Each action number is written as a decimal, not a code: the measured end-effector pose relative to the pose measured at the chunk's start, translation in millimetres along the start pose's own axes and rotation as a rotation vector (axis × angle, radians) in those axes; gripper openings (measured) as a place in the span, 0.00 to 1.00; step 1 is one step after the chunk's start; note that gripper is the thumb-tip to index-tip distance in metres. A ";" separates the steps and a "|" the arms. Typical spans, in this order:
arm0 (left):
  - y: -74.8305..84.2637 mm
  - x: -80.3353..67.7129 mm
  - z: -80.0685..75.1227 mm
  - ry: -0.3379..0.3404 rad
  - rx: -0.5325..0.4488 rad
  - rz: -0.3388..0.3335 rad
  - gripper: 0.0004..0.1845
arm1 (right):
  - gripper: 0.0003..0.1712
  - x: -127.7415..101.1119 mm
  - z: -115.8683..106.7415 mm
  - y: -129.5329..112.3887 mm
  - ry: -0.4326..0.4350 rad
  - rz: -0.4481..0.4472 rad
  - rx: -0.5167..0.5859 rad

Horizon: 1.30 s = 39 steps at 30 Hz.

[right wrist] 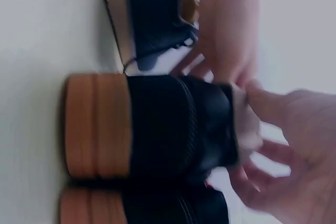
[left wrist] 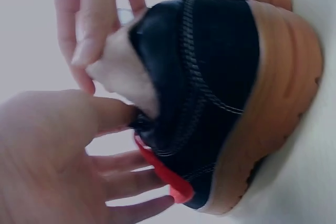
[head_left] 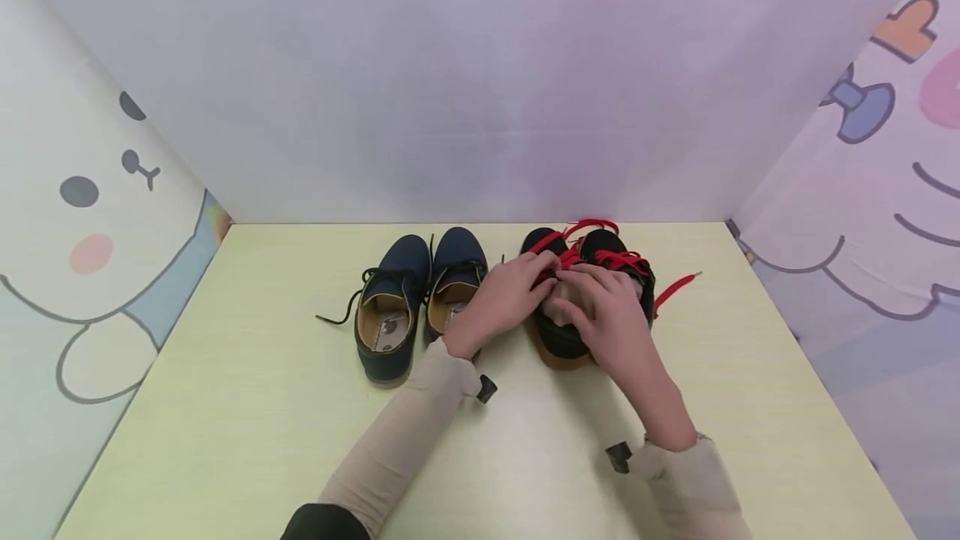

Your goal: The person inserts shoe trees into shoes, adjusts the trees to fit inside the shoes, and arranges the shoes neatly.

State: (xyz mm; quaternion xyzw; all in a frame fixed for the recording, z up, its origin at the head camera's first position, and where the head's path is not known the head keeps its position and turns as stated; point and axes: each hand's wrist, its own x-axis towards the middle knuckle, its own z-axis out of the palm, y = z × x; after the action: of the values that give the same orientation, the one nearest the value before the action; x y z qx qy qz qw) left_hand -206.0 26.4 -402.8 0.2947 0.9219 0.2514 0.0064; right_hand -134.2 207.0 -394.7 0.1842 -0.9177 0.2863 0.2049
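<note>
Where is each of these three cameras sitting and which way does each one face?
Head: worn on the head, looking forward and down at the table, navy shoes and black shoes; both forearms and hands show.
Left wrist: beside the left hand, facing the black shoe's heel; the other hand's fingers show too.
Right wrist: beside the right hand, facing the tan soles; left hand beyond.
All three share the black shoe.

A staged tabletop booth — pale table point(head_left: 225, 407) boxed in by cartoon-printed panels point(head_left: 82, 215) — not a lived-in room.
</note>
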 end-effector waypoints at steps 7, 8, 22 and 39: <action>-0.7 -8.3 -15.5 -0.187 -0.164 -0.006 0.27 | 0.37 -6.5 -20.9 11.2 -0.183 -0.017 0.077; -0.9 -9.2 -16.9 -0.213 -0.170 -0.006 0.29 | 0.39 -6.9 -21.5 12.5 -0.200 -0.017 0.076; -8.6 -14.8 -13.9 -0.294 -0.154 0.053 0.46 | 0.41 -8.5 -15.8 17.8 -0.207 -0.042 0.024; -11.5 -14.1 -12.9 -0.251 -0.094 0.070 0.43 | 0.40 -2.9 -7.9 21.6 -0.189 -0.055 0.031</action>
State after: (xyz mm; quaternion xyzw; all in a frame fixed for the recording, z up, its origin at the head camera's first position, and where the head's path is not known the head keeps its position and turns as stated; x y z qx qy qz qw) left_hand -202.7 4.7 -398.8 0.3553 0.8901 0.2556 0.1269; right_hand -139.5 229.0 -399.9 0.2386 -0.9230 0.2760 0.1225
